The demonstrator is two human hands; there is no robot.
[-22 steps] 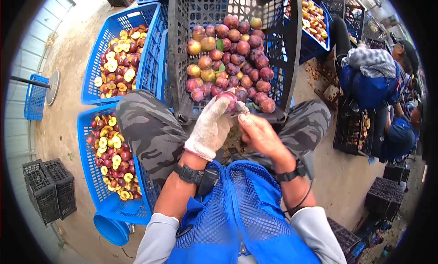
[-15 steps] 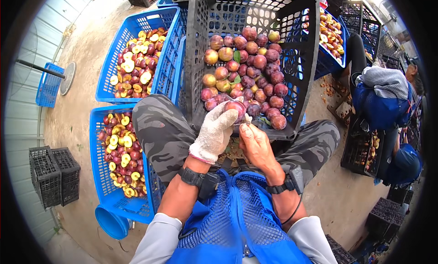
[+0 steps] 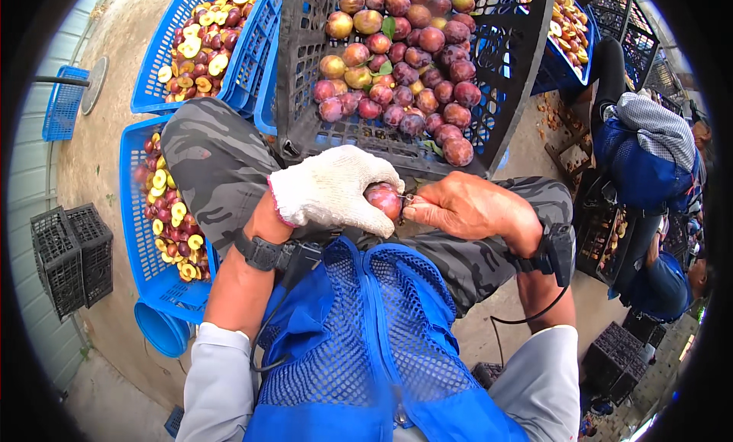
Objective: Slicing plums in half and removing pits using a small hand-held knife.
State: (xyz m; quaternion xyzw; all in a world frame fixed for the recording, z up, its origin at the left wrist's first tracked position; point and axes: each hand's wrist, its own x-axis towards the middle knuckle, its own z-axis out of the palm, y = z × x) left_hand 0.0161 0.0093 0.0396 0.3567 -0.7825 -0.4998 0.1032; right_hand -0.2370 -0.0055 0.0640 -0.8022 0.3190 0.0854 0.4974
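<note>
The left hand (image 3: 340,188), in a white knit glove, cups a red plum (image 3: 383,200) between its curled thumb and fingers, near the person's lap, just this side of the black plastic crate (image 3: 513,90) of whole plums (image 3: 416,60). The bare right hand (image 3: 469,205) pinches a thin metal tool (image 3: 407,197) between thumb and forefinger at the plum's right side; whether its tip touches the skin, I cannot tell. To the left, a blue perforated crate (image 3: 172,289) holds cut plums (image 3: 174,220) with yellow flesh

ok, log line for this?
left hand: gloved, holding red plum; right hand: bare, pinching thin metal tool; black crate: whole plums; blue baskets: halved plums
</note>
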